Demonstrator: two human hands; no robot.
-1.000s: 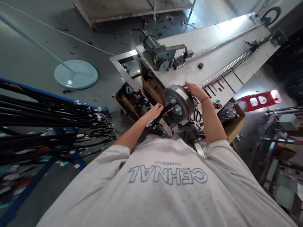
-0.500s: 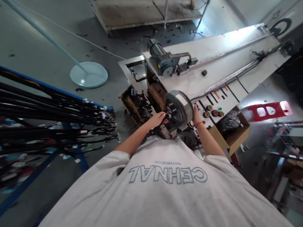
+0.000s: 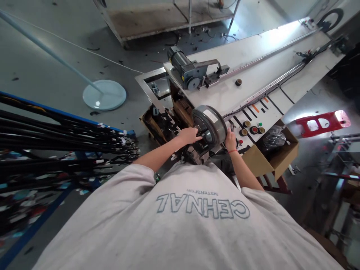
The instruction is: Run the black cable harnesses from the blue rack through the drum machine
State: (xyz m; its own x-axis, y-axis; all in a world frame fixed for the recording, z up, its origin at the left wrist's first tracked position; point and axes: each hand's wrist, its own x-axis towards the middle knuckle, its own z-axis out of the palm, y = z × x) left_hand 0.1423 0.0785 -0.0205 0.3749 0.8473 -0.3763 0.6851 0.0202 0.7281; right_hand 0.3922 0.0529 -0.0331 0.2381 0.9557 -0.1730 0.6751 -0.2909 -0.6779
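Note:
A thick grey reel (image 3: 215, 123) with a white label stands on edge at the near end of the long machine table (image 3: 213, 93). My left hand (image 3: 189, 135) is closed at the open face of the reel, around a dark part at its hub; the fingers hide most of that part. On the opposite side, my right hand (image 3: 230, 141), a red cord round its wrist, holds the reel's outer edge, with some fingers out of sight. Whether the reel rests on a shaft, I cannot tell. Below it is a dark metal bracket (image 3: 198, 153).
A motor unit (image 3: 182, 65) and a small tape roll (image 3: 238, 82) sit on the table. Several rolls (image 3: 246, 123) lie near control buttons. An open carton (image 3: 284, 157) stands right; black cable bundles (image 3: 56, 138) hang left. A round pole base (image 3: 104, 95) is on the floor.
My left hand has moved inward to the reel's hub and its grip has closed further round the dark part there. My right hand has shifted slightly lower along the reel's edge.

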